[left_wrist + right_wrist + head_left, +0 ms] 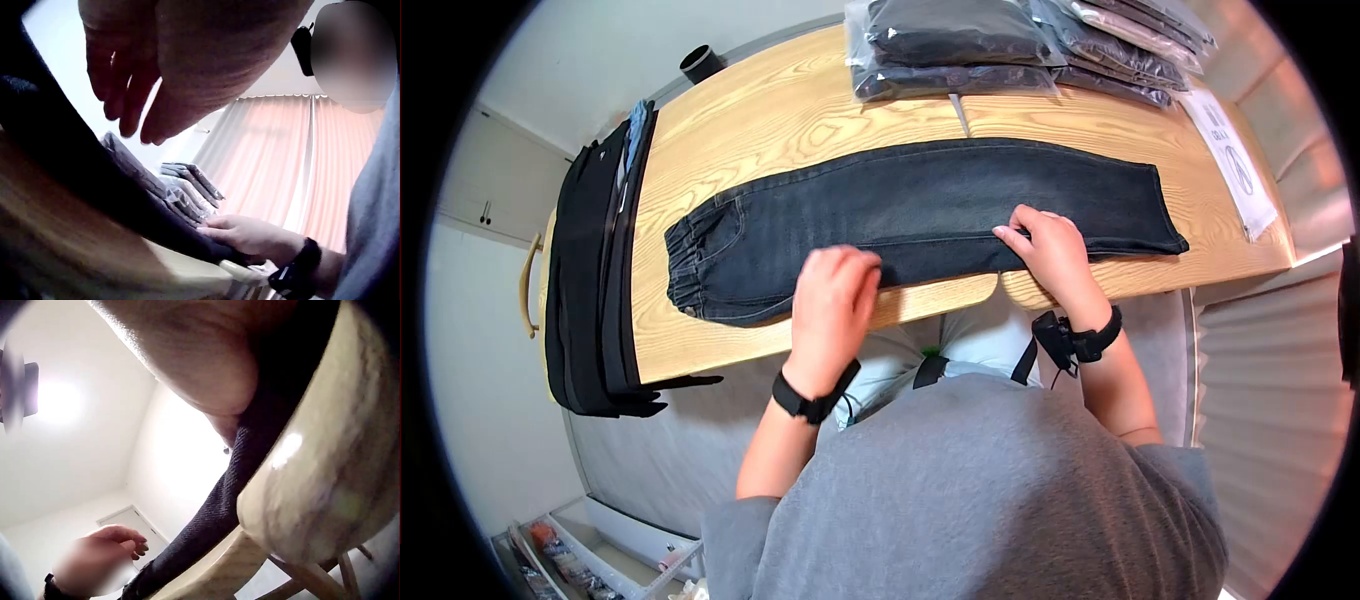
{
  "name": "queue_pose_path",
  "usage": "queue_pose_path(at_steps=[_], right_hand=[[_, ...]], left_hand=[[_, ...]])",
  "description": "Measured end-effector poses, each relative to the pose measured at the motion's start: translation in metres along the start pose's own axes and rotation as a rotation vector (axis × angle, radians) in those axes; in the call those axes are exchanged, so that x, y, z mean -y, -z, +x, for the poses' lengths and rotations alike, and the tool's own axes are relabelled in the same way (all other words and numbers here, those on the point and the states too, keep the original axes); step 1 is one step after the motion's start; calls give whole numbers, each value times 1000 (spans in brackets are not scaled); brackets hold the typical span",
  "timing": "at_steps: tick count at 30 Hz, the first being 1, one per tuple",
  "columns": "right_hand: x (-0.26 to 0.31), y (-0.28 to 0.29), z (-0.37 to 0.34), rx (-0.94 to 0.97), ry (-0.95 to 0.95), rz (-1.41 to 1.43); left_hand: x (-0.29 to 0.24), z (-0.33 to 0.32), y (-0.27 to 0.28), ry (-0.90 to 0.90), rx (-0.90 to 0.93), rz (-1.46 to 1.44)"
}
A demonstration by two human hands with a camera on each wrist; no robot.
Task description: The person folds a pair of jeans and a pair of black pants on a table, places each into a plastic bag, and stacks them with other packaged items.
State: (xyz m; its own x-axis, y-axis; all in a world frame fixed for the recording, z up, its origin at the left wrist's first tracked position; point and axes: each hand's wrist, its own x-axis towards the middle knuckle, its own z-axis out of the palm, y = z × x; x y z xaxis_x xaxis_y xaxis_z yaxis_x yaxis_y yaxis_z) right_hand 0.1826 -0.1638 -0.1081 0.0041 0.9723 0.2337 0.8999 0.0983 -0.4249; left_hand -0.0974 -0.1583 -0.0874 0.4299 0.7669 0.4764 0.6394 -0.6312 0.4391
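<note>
A pair of dark denim jeans (880, 205), folded lengthwise, lies across the wooden table, its elastic waistband (685, 270) to the left and the leg hem to the right. My left hand (832, 295) is over the near edge of the jeans. In the left wrist view its fingers (128, 106) hang loosely, holding nothing. My right hand (1048, 250) rests on the near side of the leg, thumb and fingertips at the long seam. The right wrist view shows its palm close over the denim (206, 515), with the fingertips hidden.
Clear bags of folded dark garments (960, 50) are stacked at the back right. Several black trousers (590, 270) hang over the table's left end. A printed plastic bag (1230, 165) lies on the right, and a black cup-like object (700, 64) stands behind the table.
</note>
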Motion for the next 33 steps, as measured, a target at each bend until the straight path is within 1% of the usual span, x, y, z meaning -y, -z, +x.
queue_pose_path(at_steps=[1, 3, 4, 7, 8, 9, 11, 12, 15, 17, 18, 19, 21, 22, 23, 25, 27, 28, 29, 31, 32, 33], right_hand=[[0, 0, 0, -6, -9, -5], [1, 2, -1, -5, 1, 16], [1, 2, -2, -10, 1, 6], [0, 6, -6, -26, -35, 49], [0, 12, -9, -16, -95, 110], [-6, 17, -11, -22, -103, 96], [-27, 30, -20, -34, -179, 20], [-40, 38, -25, -53, -260, -3], [-104, 67, -42, -169, -349, -109], [-145, 89, -52, -245, -544, -212], [-155, 100, -55, -354, -450, -397], [-162, 104, -57, -364, -456, -412], [-173, 116, -59, -259, -773, -171], [-181, 115, -58, -253, -740, -178], [-187, 115, -59, -233, -752, -216], [-192, 115, -53, -146, -860, 113], [-195, 120, -46, 43, -899, 331], [-193, 119, -44, 40, -846, 457], [-191, 119, -44, 31, -840, 452], [-176, 126, -42, -137, -789, 871], [-170, 135, -39, -136, -874, 926], [-177, 138, -38, -139, -872, 925]], left_hand=[[-6, -4, 2, 1, 85, -35], [-12, -14, -8, 14, 113, 21], [-10, -18, -13, 45, 160, 23], [-13, -21, -20, 56, 123, 38], [-15, -21, -20, 70, 124, 35], [-14, -21, -21, 77, 123, 28], [-11, -21, -23, 82, 116, 24], [-10, -21, -23, 77, 111, 14], [-9, -20, -20, 68, 138, 13], [-9, -19, -20, 80, 148, 13], [-9, -19, -20, 83, 147, 9], [-10, -18, -19, 85, 146, 6], [-11, -18, -19, 96, 149, 5], [-11, -19, -19, 95, 149, 12], [-12, -19, -20, 94, 148, 18], [-12, -20, -21, 87, 140, 32], [-13, -20, -20, 82, 141, 50], [-14, -19, -20, 76, 130, 46], [-14, -19, -20, 80, 137, 48], [-16, -17, -20, 81, 141, 50], [-18, -15, -20, 83, 158, 56], [-21, -14, -19, 86, 176, 63]])
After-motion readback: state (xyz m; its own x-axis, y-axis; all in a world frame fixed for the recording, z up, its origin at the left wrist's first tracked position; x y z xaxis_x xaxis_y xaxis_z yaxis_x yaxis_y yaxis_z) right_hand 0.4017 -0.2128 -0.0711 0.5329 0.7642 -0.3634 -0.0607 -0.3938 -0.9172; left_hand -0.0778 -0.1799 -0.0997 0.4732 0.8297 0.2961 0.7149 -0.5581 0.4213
